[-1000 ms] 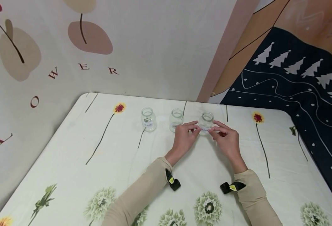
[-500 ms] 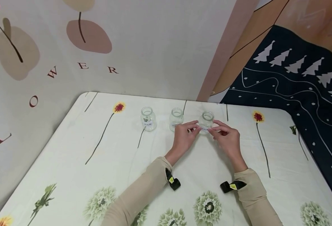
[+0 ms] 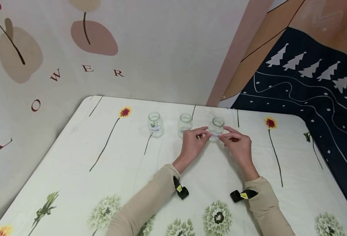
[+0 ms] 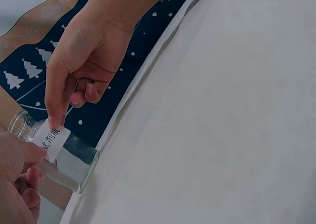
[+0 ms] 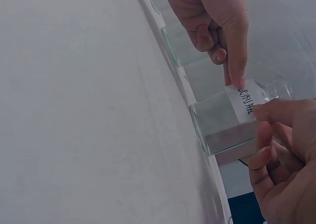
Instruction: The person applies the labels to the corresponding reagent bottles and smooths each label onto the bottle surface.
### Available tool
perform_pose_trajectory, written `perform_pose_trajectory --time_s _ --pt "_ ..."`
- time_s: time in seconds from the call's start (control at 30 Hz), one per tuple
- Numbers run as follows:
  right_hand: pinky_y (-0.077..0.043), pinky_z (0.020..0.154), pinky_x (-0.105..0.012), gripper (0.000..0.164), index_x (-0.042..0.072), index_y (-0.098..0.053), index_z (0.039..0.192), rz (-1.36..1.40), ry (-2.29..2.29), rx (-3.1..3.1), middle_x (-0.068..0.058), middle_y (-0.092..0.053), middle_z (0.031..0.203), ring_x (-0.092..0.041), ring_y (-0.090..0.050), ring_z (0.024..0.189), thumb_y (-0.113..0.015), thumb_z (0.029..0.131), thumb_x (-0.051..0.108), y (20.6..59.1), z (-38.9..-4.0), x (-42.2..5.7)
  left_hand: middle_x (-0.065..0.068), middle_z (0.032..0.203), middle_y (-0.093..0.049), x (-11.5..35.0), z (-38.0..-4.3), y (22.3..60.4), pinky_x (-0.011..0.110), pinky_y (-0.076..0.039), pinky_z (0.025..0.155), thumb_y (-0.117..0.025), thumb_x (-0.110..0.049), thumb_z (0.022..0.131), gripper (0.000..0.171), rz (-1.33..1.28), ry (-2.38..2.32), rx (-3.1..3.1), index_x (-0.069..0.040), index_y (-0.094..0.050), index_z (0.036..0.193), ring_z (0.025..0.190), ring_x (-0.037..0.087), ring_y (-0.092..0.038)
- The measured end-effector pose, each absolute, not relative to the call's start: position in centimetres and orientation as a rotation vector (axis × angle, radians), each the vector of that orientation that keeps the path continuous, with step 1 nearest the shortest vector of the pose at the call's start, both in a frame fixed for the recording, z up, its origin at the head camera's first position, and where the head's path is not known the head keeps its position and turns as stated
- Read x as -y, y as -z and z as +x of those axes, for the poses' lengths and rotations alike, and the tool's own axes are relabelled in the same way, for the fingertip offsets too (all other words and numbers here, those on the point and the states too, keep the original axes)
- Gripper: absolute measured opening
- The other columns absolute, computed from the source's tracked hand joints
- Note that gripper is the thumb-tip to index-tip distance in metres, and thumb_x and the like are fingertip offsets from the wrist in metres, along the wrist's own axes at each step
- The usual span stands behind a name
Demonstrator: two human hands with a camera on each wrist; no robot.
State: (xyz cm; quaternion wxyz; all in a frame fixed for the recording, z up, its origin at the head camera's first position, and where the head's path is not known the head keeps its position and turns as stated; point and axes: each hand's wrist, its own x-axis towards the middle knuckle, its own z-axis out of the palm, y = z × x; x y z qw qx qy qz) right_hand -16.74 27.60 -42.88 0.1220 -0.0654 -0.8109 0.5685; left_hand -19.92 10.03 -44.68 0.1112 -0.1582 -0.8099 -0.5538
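A small clear glass jar [image 3: 216, 127] stands upright at the right end of a row. Across its front lies a white label [image 5: 244, 103] with handwritten characters. My left hand [image 3: 194, 142] holds one end of the label, its thumb tip on the paper and a finger reaching to the jar's left side. At the other end, the thumb of my right hand [image 3: 238, 147] presses the label, with fingers along the jar's right side. In the left wrist view the label [image 4: 52, 140] looks flat against the glass between both thumbs.
Two more glass jars stand to the left: a middle jar [image 3: 185, 123] close to my left hand and a far-left jar [image 3: 155, 123] with a label on its front. A flower-printed cloth [image 3: 126, 183] covers the table, which meets a patterned wall at the back.
Both hands stay at the same jar with hardly any motion. The view shifts very slightly.
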Motion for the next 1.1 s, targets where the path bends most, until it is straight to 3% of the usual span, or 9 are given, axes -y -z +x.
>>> perform_pose_trajectory --time_s 0.47,0.6,0.73,1.1 --pt "-0.044 0.054 -0.016 0.026 -0.005 -0.08 0.098 -0.218 -1.679 2.359 -0.008 -0.071 0.13 -0.002 -0.063 0.062 -0.086 0.088 0.018 42.74 -16.52 -27.6 0.01 0.109 -0.078 -10.03 -19.69 44.73 0.016 -0.039 0.059 -0.08 -0.011 0.092 0.009 -0.435 1.685 2.384 -0.002 -0.082 0.094 0.062 0.001 -0.052" --pt "-0.043 0.054 -0.016 0.026 -0.005 -0.08 0.099 -0.221 -1.686 2.357 -0.009 -0.07 0.132 -0.002 -0.062 0.062 -0.086 0.087 0.017 42.76 -16.48 -27.65 0.009 0.091 -0.078 -10.04 -19.6 44.72 0.018 -0.039 0.06 -0.081 -0.009 0.09 0.01 -0.424 1.717 2.346 -0.002 -0.08 0.098 0.062 0.003 -0.051" --pt "-0.043 0.054 -0.016 0.026 -0.006 -0.08 0.098 -0.217 -1.684 2.354 -0.008 -0.071 0.13 -0.003 -0.062 0.062 -0.086 0.087 0.017 42.8 -16.56 -27.63 0.006 0.071 -0.068 -10.02 -19.59 44.72 0.019 -0.039 0.06 -0.082 -0.008 0.089 0.015 -0.417 1.721 2.322 -0.002 -0.077 0.101 0.062 0.003 -0.051" --pt "-0.042 0.053 -0.017 0.026 -0.005 -0.079 0.099 -0.236 -1.693 2.357 -0.009 -0.071 0.13 -0.003 -0.061 0.061 -0.086 0.087 0.017 42.75 -16.57 -27.68 0.004 0.068 -0.065 -9.97 -19.58 44.69 0.019 -0.039 0.06 -0.082 -0.008 0.089 0.017 -0.422 1.695 2.342 -0.002 -0.077 0.104 0.061 0.002 -0.05"
